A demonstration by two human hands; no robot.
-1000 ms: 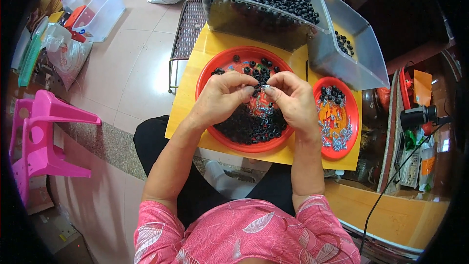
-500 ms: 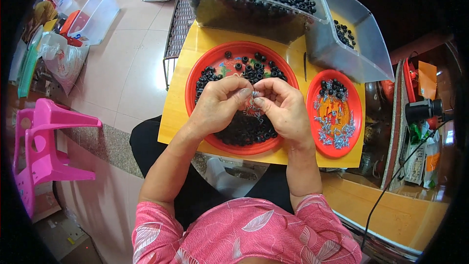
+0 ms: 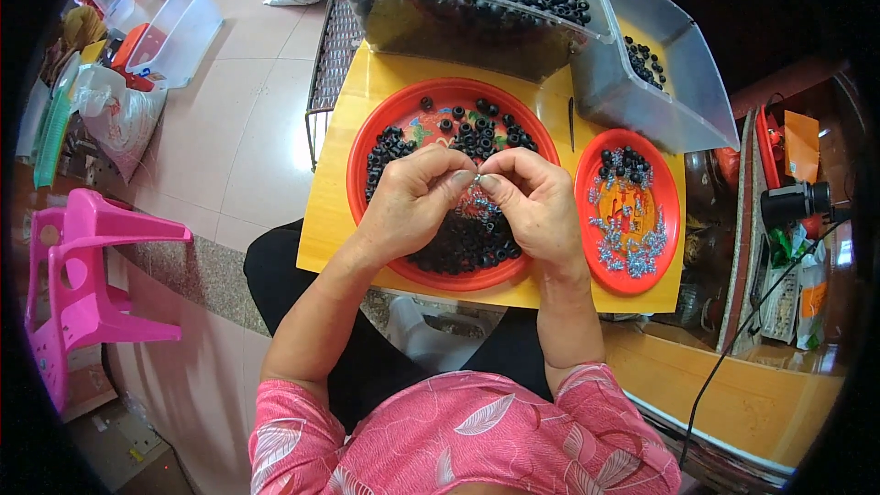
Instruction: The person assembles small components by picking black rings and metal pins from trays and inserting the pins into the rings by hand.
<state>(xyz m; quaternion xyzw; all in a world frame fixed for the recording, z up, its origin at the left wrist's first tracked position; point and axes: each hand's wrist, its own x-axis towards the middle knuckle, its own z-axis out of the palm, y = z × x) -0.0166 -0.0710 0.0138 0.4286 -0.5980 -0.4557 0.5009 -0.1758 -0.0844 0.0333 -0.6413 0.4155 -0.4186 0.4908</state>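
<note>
My left hand [image 3: 412,206] and my right hand [image 3: 536,206] meet fingertip to fingertip over a large red plate [image 3: 385,124]. Between the pinched fingers is a tiny silvery metal part [image 3: 477,180]; which hand carries it I cannot tell. The plate holds several small black rings [image 3: 477,137], partly hidden under my hands. To the right lies a smaller red plate [image 3: 669,220] with black rings and several small silvery metal parts [image 3: 628,252]. Both plates rest on a yellow board [image 3: 335,211] over my lap.
Two clear plastic bins stand beyond the plates: one [image 3: 458,14] piled with black rings, one [image 3: 660,82] with a few. A wire rack [image 3: 330,55] is at the board's left. A pink plastic stool [image 3: 87,284] and clutter sit at left, wooden furniture [image 3: 733,385] at right.
The view has shifted slightly. My hands stay together over the large plate, fingers working the small part; nothing else has moved.
</note>
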